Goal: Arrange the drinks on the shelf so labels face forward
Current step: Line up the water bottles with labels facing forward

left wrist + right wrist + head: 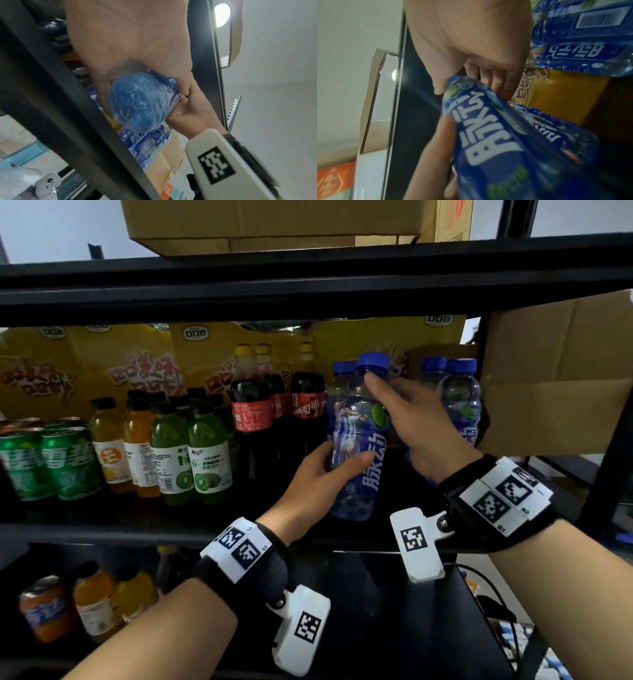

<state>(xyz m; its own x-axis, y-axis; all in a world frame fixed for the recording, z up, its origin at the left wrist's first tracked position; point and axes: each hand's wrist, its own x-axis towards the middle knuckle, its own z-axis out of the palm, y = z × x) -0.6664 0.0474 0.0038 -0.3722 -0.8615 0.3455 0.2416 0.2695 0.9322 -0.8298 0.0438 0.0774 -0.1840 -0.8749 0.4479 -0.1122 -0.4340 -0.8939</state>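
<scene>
Black shelf (144,525) packed: cola bottles (251,409) just left of my blue bottle (359,460), more blue bottles (459,398) close right; upper shelf board (308,289) low above cap. My left hand (318,481) wraps blue bottle's lower body, thumb across label. My right hand (407,422) pinches neck below blue cap (373,364). Bottle tilted, base lifted at shelf front edge
</scene>
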